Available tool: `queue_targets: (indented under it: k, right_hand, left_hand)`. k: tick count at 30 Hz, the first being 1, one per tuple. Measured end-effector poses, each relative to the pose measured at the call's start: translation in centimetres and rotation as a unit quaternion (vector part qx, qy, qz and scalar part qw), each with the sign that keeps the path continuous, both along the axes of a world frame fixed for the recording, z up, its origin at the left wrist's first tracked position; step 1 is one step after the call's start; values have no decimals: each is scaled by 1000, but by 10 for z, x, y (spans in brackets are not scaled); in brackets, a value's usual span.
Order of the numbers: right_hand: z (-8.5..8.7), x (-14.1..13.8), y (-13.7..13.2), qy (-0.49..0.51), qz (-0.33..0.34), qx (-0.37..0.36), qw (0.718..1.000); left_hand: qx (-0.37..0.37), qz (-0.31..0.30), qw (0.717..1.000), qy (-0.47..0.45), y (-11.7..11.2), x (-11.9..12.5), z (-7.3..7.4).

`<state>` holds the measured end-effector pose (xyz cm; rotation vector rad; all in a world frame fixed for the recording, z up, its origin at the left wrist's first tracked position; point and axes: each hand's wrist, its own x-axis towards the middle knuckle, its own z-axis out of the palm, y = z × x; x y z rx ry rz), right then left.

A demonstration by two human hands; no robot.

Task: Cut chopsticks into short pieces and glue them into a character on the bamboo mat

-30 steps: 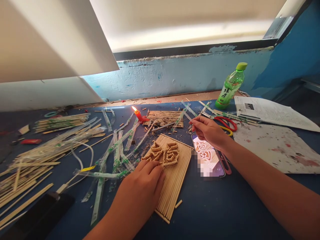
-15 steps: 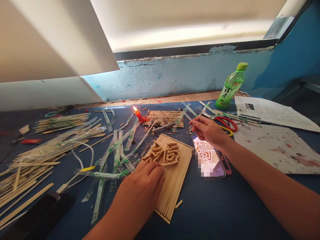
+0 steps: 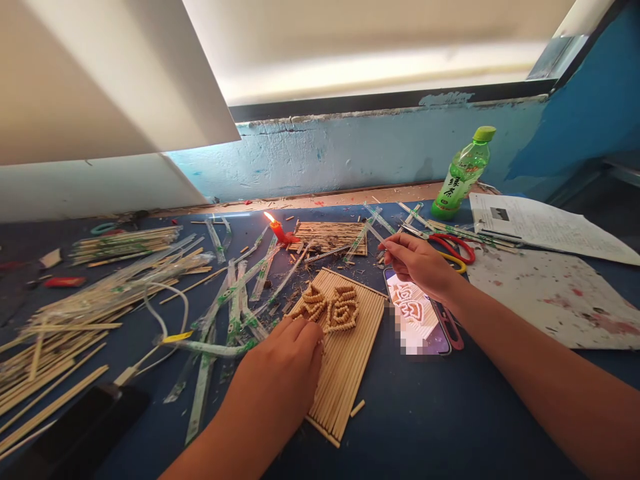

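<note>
A mat of wooden sticks lies on the blue table with a raised character built of small stick pieces on it. My left hand rests on the mat's near left edge, fingers curled down and pressed on it just below the character. My right hand hovers above a lit phone and pinches a thin stick that points up and left. A short red candle burns further back.
A second stick mat lies behind the candle. Loose chopsticks and plastic wrappers cover the left side. Red scissors, a green bottle and papers sit at the right. A dark object lies at the near left.
My left hand has shifted slightly left and curled tighter at the mat's edge. My right hand has hardly moved with its stick.
</note>
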<state>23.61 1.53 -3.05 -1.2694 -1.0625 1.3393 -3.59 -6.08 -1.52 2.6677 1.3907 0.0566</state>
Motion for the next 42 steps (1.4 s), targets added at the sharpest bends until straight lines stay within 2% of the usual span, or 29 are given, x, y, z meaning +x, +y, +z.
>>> queue_targets:
  k: [11,19,23,27,35,37,42]
  right_hand:
    - [-2,1,0,-3,1,6,1000]
    - [0,0,-1,-7,5,3,1000]
    - [0,0,-2,-8,3,1,1000]
    - [0,0,-2,-12,2,-1,1000]
    - [1,-1,-1,-15,-1,0,1000]
    - [0,-1,-1,-15,0,0,1000]
    - [-1,0,-1,-15,3,0,1000]
  left_hand:
    - [-61,24,998,-21,-4,3,8]
    - [-76,0,996,-50,-13,1,9]
    - [-60,-31,996,-59,-20,-2,8]
    - [-42,-56,996,-51,-24,-4,4]
    - [-85,-90,992,-11,-19,-2,7]
    - [-71,-87,994,-7,-18,-1,9]
    - [16,-48,999,-3,-18,-3,11]
